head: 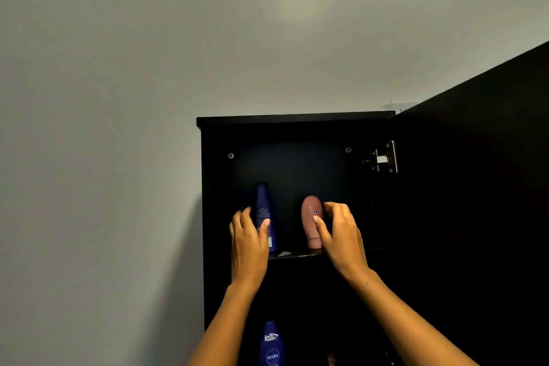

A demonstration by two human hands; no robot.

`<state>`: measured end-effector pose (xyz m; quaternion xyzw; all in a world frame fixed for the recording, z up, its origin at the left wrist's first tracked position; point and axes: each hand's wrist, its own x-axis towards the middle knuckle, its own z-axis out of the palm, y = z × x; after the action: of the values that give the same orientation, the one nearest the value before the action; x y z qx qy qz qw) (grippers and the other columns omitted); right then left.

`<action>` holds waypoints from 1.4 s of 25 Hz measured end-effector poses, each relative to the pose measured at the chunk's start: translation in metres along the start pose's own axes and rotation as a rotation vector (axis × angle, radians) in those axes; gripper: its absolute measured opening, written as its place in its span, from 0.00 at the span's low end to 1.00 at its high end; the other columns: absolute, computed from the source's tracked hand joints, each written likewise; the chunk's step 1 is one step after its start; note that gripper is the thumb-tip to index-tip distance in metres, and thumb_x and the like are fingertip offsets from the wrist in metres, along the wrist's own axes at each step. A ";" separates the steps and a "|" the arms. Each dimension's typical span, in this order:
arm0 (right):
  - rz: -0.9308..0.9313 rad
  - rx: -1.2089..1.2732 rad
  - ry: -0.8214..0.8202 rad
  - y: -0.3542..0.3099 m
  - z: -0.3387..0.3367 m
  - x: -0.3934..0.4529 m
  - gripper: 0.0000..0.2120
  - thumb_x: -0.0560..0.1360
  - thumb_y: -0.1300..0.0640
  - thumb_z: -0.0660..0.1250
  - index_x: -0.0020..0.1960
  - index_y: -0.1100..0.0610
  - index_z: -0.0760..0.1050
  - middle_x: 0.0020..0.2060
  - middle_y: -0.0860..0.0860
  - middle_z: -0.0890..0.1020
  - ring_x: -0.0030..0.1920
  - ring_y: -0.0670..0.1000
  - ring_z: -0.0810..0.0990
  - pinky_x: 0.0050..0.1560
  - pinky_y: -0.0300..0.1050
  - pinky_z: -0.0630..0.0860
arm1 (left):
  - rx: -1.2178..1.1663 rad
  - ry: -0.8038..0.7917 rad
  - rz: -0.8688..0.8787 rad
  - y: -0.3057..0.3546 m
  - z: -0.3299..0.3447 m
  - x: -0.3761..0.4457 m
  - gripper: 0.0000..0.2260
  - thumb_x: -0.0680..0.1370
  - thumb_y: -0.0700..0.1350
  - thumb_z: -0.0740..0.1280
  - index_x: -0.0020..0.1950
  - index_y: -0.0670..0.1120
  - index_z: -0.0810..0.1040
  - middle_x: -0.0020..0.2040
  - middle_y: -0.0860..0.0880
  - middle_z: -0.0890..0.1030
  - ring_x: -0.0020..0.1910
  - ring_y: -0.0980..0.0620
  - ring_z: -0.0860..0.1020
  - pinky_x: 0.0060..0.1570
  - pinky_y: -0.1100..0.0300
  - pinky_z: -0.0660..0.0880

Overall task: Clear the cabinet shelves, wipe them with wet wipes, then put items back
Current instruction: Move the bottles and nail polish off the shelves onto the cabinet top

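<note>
Cabinet [297, 120] matt black board, shelf [297, 254] slightly glossy. Hinge [384, 157] bright metal. Blue bottle [264, 205] and pink tube [310, 217] smooth plastic.

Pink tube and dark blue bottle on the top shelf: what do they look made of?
Pink tube: probably soft matte plastic, with a dull even sheen, standing on its cap. Dark blue bottle: likely glossier rigid plastic, given faint highlights and a printed label.

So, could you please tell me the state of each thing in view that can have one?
cabinet door: swung open to the right.
dark blue bottle: upright on the top shelf, left hand curled round it.
pink tube: standing on its cap on the same shelf, right hand closing round it, thumb on its front.
Nivea bottle: upright, lower down, untouched.
</note>
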<state>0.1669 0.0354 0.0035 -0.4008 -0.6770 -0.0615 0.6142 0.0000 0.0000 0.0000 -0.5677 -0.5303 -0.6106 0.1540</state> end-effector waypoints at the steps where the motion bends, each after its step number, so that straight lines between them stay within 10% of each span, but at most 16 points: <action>1: 0.070 0.045 -0.010 0.003 0.003 0.008 0.21 0.76 0.50 0.65 0.64 0.60 0.69 0.60 0.54 0.75 0.58 0.52 0.76 0.52 0.40 0.72 | -0.064 -0.024 -0.052 -0.002 0.002 0.007 0.23 0.77 0.49 0.62 0.68 0.38 0.65 0.67 0.39 0.69 0.66 0.42 0.67 0.63 0.54 0.66; 6: 0.312 0.142 -0.240 0.009 0.009 0.033 0.34 0.67 0.47 0.74 0.67 0.62 0.67 0.61 0.58 0.76 0.60 0.56 0.76 0.57 0.48 0.75 | -0.290 -0.188 -0.217 -0.004 0.005 0.032 0.19 0.74 0.47 0.69 0.60 0.39 0.72 0.57 0.42 0.78 0.57 0.44 0.76 0.52 0.57 0.73; 20: 0.290 0.293 -0.265 -0.001 -0.019 0.029 0.24 0.65 0.52 0.77 0.56 0.58 0.73 0.50 0.53 0.80 0.46 0.48 0.77 0.49 0.48 0.80 | -0.499 -0.207 -0.270 0.015 -0.017 0.025 0.23 0.72 0.43 0.71 0.63 0.40 0.68 0.61 0.39 0.76 0.57 0.44 0.77 0.52 0.54 0.76; 27: 0.292 0.387 -0.285 -0.013 -0.065 -0.042 0.22 0.66 0.53 0.76 0.55 0.54 0.72 0.41 0.42 0.76 0.41 0.43 0.77 0.34 0.35 0.75 | -0.573 -0.251 -0.234 0.021 -0.037 -0.058 0.22 0.71 0.45 0.71 0.63 0.44 0.69 0.61 0.43 0.76 0.58 0.47 0.77 0.58 0.49 0.76; 35: 0.551 0.367 -0.420 0.035 -0.059 -0.187 0.19 0.67 0.56 0.76 0.53 0.54 0.71 0.40 0.40 0.75 0.40 0.40 0.75 0.34 0.33 0.72 | -0.582 -0.461 -0.399 -0.021 -0.023 -0.212 0.19 0.72 0.42 0.71 0.60 0.45 0.68 0.59 0.47 0.76 0.55 0.52 0.77 0.47 0.66 0.77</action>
<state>0.2202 -0.0621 -0.1611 -0.4549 -0.6548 0.3112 0.5172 0.0365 -0.0987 -0.1866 -0.5953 -0.4560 -0.6098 -0.2566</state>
